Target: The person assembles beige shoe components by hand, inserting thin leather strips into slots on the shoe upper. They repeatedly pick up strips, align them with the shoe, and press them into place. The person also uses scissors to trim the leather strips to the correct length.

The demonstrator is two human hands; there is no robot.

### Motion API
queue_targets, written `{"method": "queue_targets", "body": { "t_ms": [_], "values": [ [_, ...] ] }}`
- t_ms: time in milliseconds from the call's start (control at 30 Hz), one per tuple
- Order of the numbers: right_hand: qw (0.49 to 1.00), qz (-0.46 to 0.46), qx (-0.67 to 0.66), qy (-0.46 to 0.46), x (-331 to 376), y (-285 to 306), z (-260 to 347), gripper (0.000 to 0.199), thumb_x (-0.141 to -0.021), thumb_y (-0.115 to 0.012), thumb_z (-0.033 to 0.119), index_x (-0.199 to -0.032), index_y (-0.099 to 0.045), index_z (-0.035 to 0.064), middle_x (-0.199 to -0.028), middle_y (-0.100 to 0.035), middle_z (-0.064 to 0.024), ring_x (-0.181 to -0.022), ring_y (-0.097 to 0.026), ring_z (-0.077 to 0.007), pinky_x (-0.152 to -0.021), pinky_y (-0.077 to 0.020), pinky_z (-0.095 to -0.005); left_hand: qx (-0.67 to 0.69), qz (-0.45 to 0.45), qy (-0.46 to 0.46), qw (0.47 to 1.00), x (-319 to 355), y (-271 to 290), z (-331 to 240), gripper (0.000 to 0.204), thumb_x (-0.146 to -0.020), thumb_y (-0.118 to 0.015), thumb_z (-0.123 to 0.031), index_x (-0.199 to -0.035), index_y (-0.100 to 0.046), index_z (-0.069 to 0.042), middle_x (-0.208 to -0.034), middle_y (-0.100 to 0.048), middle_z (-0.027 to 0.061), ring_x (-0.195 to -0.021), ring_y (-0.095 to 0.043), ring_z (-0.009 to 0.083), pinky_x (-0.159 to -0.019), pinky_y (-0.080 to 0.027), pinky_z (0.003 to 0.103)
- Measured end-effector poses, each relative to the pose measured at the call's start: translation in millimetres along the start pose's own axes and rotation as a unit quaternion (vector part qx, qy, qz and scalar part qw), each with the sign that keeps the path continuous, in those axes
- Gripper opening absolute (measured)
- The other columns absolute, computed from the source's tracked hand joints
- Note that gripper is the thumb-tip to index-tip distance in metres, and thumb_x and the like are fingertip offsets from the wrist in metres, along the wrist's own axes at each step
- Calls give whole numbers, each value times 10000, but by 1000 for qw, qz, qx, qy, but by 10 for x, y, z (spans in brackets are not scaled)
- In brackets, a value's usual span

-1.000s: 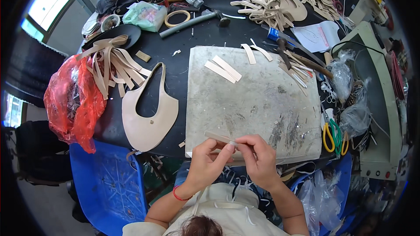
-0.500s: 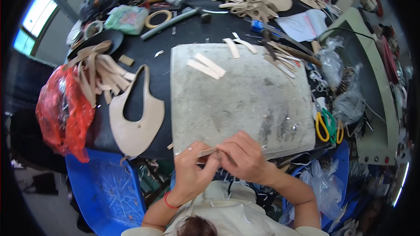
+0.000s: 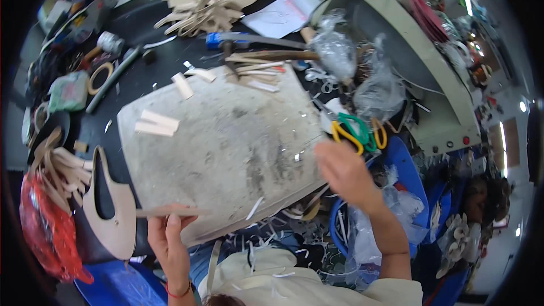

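My left hand (image 3: 169, 238) pinches a flat beige leather strip (image 3: 153, 212) between thumb and fingers, level above the near left corner of the grey board (image 3: 226, 153). My right hand (image 3: 348, 175) is off the board's right edge, just below the yellow- and green-handled scissors (image 3: 357, 134). Motion smears its fingers, so whether it grips anything does not show. A thin white sliver (image 3: 255, 208) is by the board's near edge. Two pale strips (image 3: 157, 123) rest on the board's left side, with another pale strip (image 3: 182, 85) at its far edge.
Left of the board is a beige leather bag-shaped panel (image 3: 113, 215), beside a red plastic bag (image 3: 48, 232). A hammer (image 3: 228, 59) and sticks lie at the far edge. Beyond are a pile of beige pieces (image 3: 207, 14) and clear plastic bags (image 3: 377, 93). Blue bins (image 3: 411, 175) stand below.
My hands have parted: the left keeps the strip, while the right has moved away toward the scissors. The view has turned to the right. A white sliver now shows near the board's edge.
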State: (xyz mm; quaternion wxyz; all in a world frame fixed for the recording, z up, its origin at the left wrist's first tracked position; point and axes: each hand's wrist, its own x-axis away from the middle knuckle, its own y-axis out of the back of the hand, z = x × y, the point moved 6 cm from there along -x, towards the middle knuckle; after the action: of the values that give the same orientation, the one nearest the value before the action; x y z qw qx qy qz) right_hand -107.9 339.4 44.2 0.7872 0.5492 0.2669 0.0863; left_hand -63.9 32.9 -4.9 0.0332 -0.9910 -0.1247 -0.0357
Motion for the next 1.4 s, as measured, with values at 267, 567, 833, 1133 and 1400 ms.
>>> {"method": "queue_targets", "body": {
  "t_ms": [267,567,833,1133,1400],
  "values": [
    [941,-84,165,-284,-80,705,-2150,165,-822,-524,61,-906,-632,-32,-906,-621,-246,-858,-606,-392,-747,-476,-444,-47,30,-3,998,63,-62,63,188,-940,-435,-81,-1002,-536,66,-920,-595,121,-810,-601,172,-766,-532,314],
    [886,123,302,-329,334,-64,-3227,218,-827,-486,123,-877,-655,-4,-911,-645,-243,-852,-642,-395,-737,-520,-490,-49,38,-3,998,93,-96,49,140,-912,-474,-24,-990,-549,65,-909,-617,115,-818,-613,159,-772,-481,270],
    [890,12,385,-243,123,439,-1952,224,-905,-399,107,-936,-596,4,-910,-630,-213,-831,-619,-396,-705,-490,-490,-35,50,-13,998,135,10,63,142,-920,-499,-32,-990,-556,78,-895,-640,117,-835,-621,154,-758,-491,266],
    [915,19,295,-274,-61,294,-1536,124,-897,-467,67,-857,-557,-8,-888,-576,-210,-828,-563,-395,-719,-435,-459,-26,41,2,999,186,120,100,139,-916,-495,-21,-998,-563,68,-903,-642,107,-830,-616,147,-768,-492,270],
    [969,-123,207,-53,-388,497,-476,144,-810,-543,-16,-943,-591,7,-872,-573,-158,-815,-565,-324,-690,-457,-396,10,35,47,998,197,80,265,162,-924,-494,-74,-1011,-563,44,-931,-618,92,-837,-615,156,-771,-498,284]
  ]
}}
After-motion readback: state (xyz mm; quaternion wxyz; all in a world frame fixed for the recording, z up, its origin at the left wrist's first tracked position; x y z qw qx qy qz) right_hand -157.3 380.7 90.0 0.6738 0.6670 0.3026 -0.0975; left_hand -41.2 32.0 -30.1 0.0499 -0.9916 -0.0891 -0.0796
